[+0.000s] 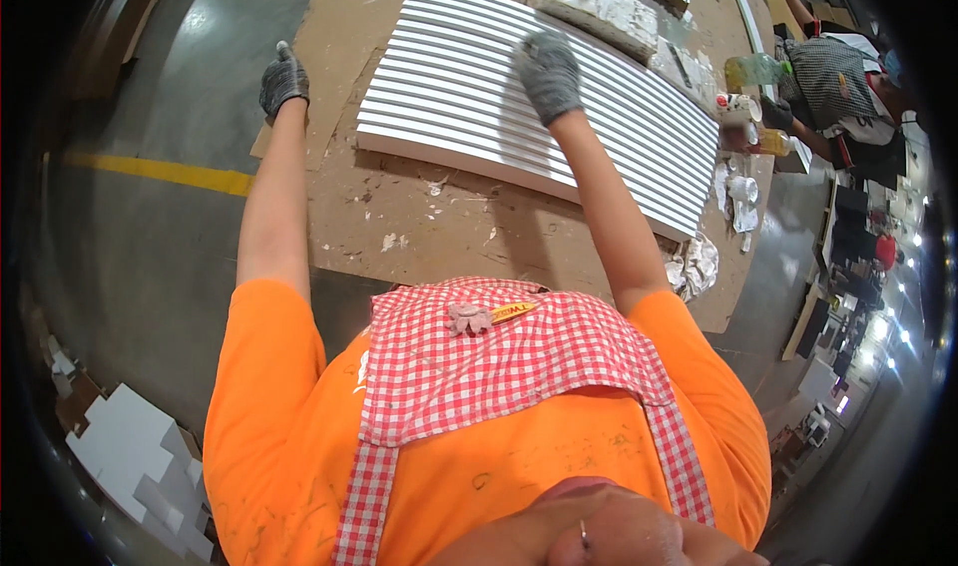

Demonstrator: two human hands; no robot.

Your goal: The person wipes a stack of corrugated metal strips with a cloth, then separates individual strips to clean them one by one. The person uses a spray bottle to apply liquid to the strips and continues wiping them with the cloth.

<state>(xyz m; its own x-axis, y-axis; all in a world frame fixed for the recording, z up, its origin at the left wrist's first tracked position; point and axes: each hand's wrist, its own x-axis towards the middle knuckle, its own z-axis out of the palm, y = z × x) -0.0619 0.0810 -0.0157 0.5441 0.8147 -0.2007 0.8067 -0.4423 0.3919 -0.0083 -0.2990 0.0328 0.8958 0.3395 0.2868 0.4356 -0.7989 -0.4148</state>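
Gloved hands at work: right hand [548,75] pressed flat on the white ribbed panel [539,107], best rubbed evenly along its ridges, left hand [283,80] clenched at the table [399,217] edge.

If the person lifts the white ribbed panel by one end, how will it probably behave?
The white ribbed panel is long and thin, so it may flex when lifted. Its ribs probably give the gloved right hand grip. It lies flat on the board table, so rolling seems unlikely.
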